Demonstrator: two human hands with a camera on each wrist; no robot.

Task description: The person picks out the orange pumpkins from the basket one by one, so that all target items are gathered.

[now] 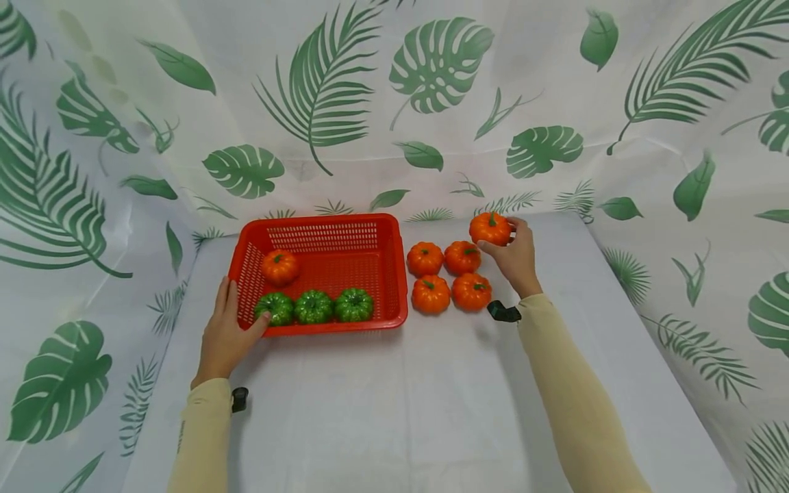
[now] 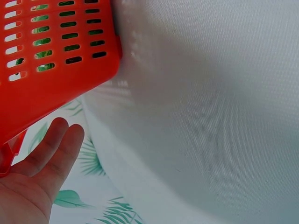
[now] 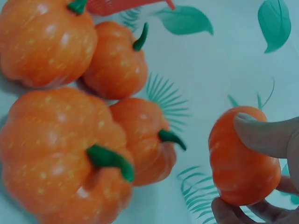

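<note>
My right hand [image 1: 516, 257] pinches a small orange pumpkin [image 1: 490, 229] between thumb and fingers, at the back right of the table. In the right wrist view, the thumb lies on top of this pumpkin [image 3: 243, 161] and fingers reach beneath it. My left hand [image 1: 229, 334] rests at the near left corner of a red plastic basket [image 1: 402, 287], thumb over the rim, its other visible fingers straight along the outside. Inside the basket are an orange pumpkin [image 1: 280, 268] and a front row of three green pumpkins [image 1: 314, 307]. Several orange pumpkins [image 1: 431, 294] stand right of the basket.
A white cloth covers the table [image 1: 370, 411]. Behind it and at both sides hang white curtains with green leaf prints [image 1: 440, 65]. Dark wrist devices [image 1: 504, 312] sit at both cuffs.
</note>
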